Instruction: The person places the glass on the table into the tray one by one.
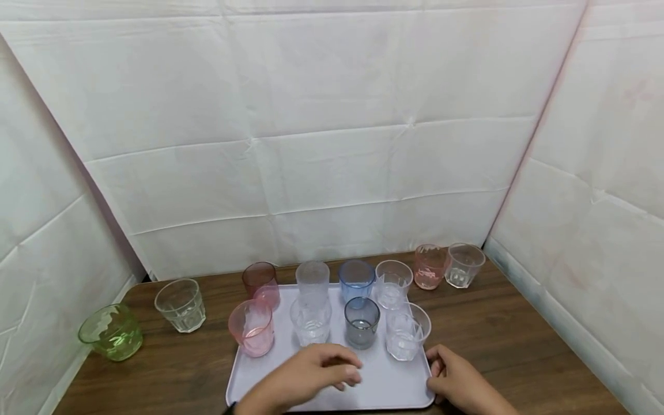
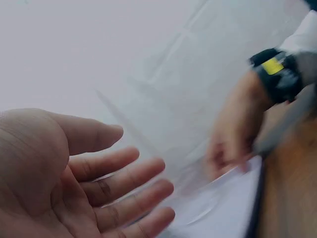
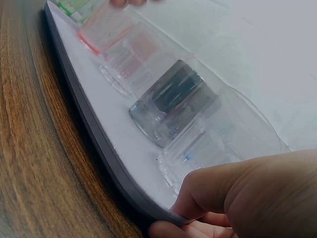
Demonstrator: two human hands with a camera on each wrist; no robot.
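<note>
A pale lilac tray (image 1: 381,389) lies on the table with two rows of tumblers on it. My right hand (image 1: 456,377) pinches the tray's rim at the front right corner; in the right wrist view the thumb (image 3: 203,191) is on top and fingers lie below. My left hand (image 1: 311,374) hovers over the tray's front part, fingers loosely spread and holding nothing. In the front row stand a pink tumbler (image 1: 252,331), a clear tumbler (image 1: 311,323), a grey tumbler (image 1: 362,325) and another clear tumbler (image 1: 404,343). Behind them are a dark red tumbler (image 1: 259,276), a frosted one (image 1: 313,276), a blue one (image 1: 357,276) and a clear one (image 1: 392,282).
Off the tray at left are a green glass (image 1: 116,340) and a clear glass (image 1: 184,308). At back right, a pink glass (image 1: 429,271) stands beside a clear glass (image 1: 463,268). White sheets (image 1: 332,173) wall the brown wooden table (image 1: 498,328) at the back and sides.
</note>
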